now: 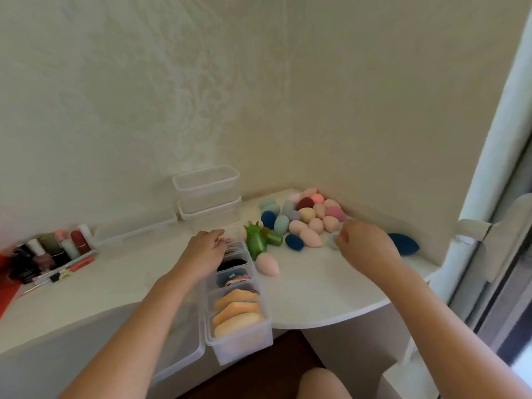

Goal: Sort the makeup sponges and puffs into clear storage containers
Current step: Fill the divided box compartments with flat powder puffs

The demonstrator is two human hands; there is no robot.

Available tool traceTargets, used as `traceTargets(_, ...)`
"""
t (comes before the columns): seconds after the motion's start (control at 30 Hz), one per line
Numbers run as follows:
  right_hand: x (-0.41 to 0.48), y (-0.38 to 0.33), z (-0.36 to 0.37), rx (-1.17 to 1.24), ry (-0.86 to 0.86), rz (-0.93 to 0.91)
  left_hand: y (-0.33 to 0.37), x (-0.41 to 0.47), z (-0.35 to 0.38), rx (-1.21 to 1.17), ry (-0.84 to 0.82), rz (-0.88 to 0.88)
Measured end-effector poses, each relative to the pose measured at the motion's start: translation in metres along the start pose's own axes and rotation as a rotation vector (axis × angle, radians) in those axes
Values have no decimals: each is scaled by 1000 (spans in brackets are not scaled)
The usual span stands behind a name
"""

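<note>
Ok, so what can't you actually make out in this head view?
All in the head view:
Far compartments of the long clear container: covered by the left hand.
Pale teal sponge: mostly behind the right hand; pinched or only touched, unclear.
Dark blue sponge: one end hidden by the right wrist.
Bottles at far left: labels too blurred to read.
</note>
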State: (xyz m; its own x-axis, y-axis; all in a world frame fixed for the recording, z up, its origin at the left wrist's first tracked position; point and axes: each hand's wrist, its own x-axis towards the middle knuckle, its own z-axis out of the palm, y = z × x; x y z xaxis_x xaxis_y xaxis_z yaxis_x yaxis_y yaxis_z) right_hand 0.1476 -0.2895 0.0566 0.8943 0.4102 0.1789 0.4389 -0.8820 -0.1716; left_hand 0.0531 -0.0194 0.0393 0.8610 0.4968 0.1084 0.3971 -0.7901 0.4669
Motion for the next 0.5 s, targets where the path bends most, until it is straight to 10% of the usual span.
traceTargets(0.23, -29, 34, 47, 33, 59, 433, 7, -35, -4, -67, 96, 102)
traceTargets(0.5, -30, 26, 58, 46, 114, 413, 7, -64, -4, 23, -25, 151)
